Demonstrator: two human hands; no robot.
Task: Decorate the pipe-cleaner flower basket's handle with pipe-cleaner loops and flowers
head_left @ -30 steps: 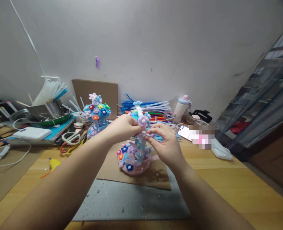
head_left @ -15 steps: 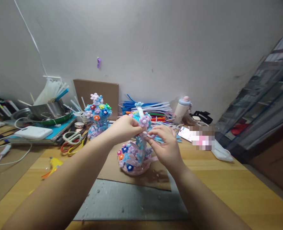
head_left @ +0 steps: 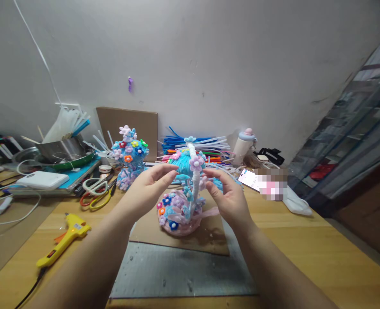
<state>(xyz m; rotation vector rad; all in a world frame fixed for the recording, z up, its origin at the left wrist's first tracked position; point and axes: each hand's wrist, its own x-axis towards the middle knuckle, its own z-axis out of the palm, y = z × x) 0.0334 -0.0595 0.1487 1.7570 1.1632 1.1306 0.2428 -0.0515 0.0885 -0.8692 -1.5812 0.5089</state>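
- The fuzzy flower ornament point(head_left: 194, 195) stands upright near the middle of the table point(head_left: 312, 240), on a sheet of brown cardboard point(head_left: 209, 244) that overlaps a grey board point(head_left: 177, 274).
- Its round pink base point(head_left: 181, 231) carries small blue, orange, pink and lilac flowers; a white-wrapped stem point(head_left: 196, 184) rises from it, curving at the top to a pale blue flower point(head_left: 190, 140).
- A lilac flower point(head_left: 196, 163) sits high on the stem, in front of a bright blue dome point(head_left: 181, 163).
- The left hand point(head_left: 148, 189) is released, fingers curved and parted from the thumb, just left of the stem.
- The right hand point(head_left: 230, 197) has thumb and forefinger spread beside a small pink flower point(head_left: 203, 183) on the stem; whether they touch it, I cannot tell.
- A second flower ornament point(head_left: 129, 152) stands behind the left hand, with scissors point(head_left: 96, 186) to its left.
- A yellow glue gun point(head_left: 70, 231) lies beside the left forearm.
- Behind the ornament lie pipe cleaners point(head_left: 209, 143); a white bottle point(head_left: 241, 149) and a phone point(head_left: 249, 180) are to the right.
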